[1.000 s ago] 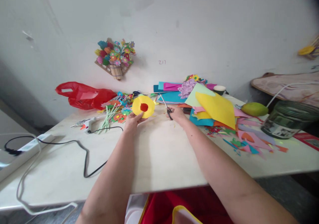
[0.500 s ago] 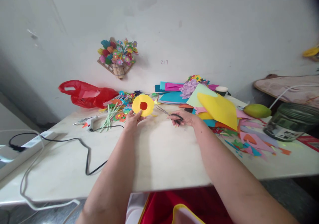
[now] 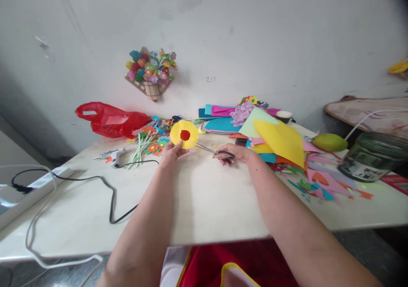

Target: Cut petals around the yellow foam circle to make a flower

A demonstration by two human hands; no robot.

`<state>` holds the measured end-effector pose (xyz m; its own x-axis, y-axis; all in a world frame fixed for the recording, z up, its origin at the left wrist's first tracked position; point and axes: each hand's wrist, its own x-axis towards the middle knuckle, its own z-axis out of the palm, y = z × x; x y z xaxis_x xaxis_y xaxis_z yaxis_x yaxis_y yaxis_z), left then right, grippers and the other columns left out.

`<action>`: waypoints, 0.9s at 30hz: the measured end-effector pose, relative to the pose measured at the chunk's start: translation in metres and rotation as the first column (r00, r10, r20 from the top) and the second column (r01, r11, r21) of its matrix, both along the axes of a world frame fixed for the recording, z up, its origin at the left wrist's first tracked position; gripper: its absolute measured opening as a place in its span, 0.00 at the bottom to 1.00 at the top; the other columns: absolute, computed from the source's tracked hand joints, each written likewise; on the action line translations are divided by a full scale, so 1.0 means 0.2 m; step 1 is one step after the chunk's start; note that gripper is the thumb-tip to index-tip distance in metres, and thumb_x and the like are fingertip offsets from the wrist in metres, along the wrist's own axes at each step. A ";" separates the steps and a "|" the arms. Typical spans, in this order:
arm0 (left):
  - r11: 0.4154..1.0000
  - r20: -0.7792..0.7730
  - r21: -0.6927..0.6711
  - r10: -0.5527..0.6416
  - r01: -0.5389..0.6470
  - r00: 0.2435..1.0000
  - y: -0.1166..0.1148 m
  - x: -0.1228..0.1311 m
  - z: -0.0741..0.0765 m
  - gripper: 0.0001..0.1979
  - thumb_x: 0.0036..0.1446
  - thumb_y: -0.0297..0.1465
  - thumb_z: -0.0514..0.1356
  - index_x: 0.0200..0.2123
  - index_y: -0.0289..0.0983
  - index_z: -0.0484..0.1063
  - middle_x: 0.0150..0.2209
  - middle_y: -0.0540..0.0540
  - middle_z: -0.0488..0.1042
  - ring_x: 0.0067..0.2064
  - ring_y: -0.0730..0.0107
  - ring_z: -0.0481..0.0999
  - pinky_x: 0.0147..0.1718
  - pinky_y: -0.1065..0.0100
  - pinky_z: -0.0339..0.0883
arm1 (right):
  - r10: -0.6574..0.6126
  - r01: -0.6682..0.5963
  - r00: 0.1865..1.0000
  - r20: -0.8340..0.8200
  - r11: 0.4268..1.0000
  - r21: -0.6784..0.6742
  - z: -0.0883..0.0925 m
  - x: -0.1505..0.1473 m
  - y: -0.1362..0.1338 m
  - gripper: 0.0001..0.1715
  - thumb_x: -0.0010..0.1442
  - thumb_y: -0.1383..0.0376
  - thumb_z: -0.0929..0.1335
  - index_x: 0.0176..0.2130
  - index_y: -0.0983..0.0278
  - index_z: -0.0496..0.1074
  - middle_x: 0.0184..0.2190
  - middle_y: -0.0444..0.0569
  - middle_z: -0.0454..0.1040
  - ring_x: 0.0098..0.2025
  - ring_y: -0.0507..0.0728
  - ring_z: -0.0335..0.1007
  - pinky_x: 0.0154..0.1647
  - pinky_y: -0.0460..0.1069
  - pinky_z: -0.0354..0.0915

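Observation:
Between the thumb and fingers of my left hand (image 3: 174, 153) is a yellow paper flower (image 3: 193, 140) with a red round centre, held up facing me above the table. My right hand (image 3: 234, 154) is closed round the black handles of a pair of scissors (image 3: 207, 149). The metal blades point left and their tips reach the flower's lower right edge; whether paper lies between them is too small to tell.
A glue gun (image 3: 117, 157) with a black cord lies left on the table, near pale green stems (image 3: 140, 151) and a red plastic bag (image 3: 111, 121). To the right are coloured sheets (image 3: 279, 140), paper scraps (image 3: 328, 185), a green fruit (image 3: 329, 142) and a glass jar (image 3: 369, 157).
The scissors have swung so their blades, which stood apart from the flower, now meet its lower right edge. The flower has shifted very slightly right.

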<state>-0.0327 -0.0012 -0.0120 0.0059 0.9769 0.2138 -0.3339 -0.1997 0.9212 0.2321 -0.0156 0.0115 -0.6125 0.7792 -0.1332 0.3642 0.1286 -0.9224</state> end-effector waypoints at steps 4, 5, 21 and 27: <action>0.999 -0.024 -0.020 -0.025 0.025 0.999 -0.01 0.00 0.00 0.22 0.42 0.39 0.68 0.38 0.33 0.72 0.33 0.43 0.78 0.29 0.69 0.78 0.33 0.67 0.74 | 0.001 -0.001 1.000 0.001 1.000 0.024 0.00 -0.03 0.00 0.16 0.53 0.57 0.68 0.33 0.69 0.72 0.18 0.44 0.72 0.14 0.46 0.60 0.11 0.41 0.49; 0.999 -0.028 -0.025 -0.023 0.022 0.999 -0.01 0.00 0.00 0.22 0.42 0.39 0.68 0.38 0.33 0.72 0.33 0.43 0.78 0.29 0.68 0.78 0.33 0.67 0.74 | -0.003 0.003 1.000 -0.003 1.000 0.023 0.00 -0.04 0.00 0.15 0.54 0.58 0.67 0.33 0.69 0.71 0.18 0.44 0.72 0.14 0.46 0.60 0.11 0.41 0.49; 0.999 -0.019 -0.021 -0.035 0.035 0.999 -0.03 0.03 0.03 0.21 0.48 0.36 0.66 0.43 0.30 0.72 0.33 0.40 0.79 0.32 0.63 0.79 0.32 0.67 0.74 | -0.047 0.050 0.998 -0.041 0.997 0.064 -0.01 -0.12 -0.02 0.14 0.56 0.58 0.67 0.28 0.67 0.67 0.19 0.43 0.69 0.14 0.44 0.59 0.13 0.41 0.49; 0.999 -0.019 -0.027 -0.042 0.041 0.999 -0.03 0.03 0.03 0.20 0.48 0.36 0.66 0.42 0.30 0.72 0.32 0.40 0.79 0.32 0.63 0.80 0.32 0.68 0.74 | -0.063 0.068 0.996 -0.055 0.995 0.076 -0.03 -0.13 -0.01 0.15 0.55 0.57 0.67 0.27 0.67 0.67 0.18 0.43 0.69 0.14 0.45 0.58 0.13 0.41 0.49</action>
